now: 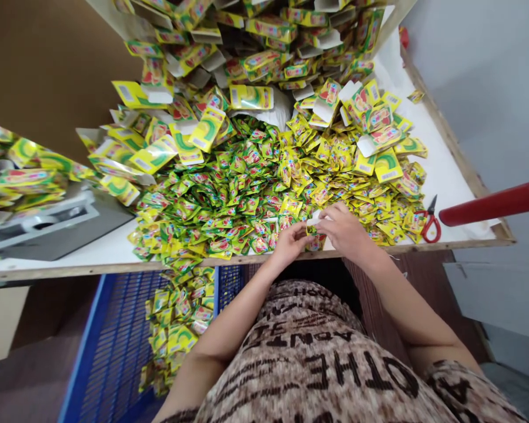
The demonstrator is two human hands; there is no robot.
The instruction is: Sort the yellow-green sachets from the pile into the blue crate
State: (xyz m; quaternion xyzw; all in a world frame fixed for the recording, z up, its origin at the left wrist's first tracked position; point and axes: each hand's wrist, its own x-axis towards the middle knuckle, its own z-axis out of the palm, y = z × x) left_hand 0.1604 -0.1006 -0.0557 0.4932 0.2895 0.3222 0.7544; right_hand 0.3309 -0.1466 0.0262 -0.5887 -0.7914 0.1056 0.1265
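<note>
Both hands meet at the table's front edge around a small printed carton (316, 241), whose white end flap shows between the fingers. My left hand (290, 244) is closed on the carton's left side. My right hand (342, 230) pinches at its upper right, with fingertips at the white flap. Most of the carton is hidden by the fingers. Just beyond the hands spreads a heap of small sachets, green sachets (229, 182) to the left and yellow sachets (324, 182) to the right.
Flat-sided yellow cartons (252, 97) with open flaps pile up at the back. Red-handled scissors (431, 226) lie at the right, near a red bar (494, 202). A grey tape dispenser (66, 226) stands left. Below the table, a blue crate (110, 335) holds packets.
</note>
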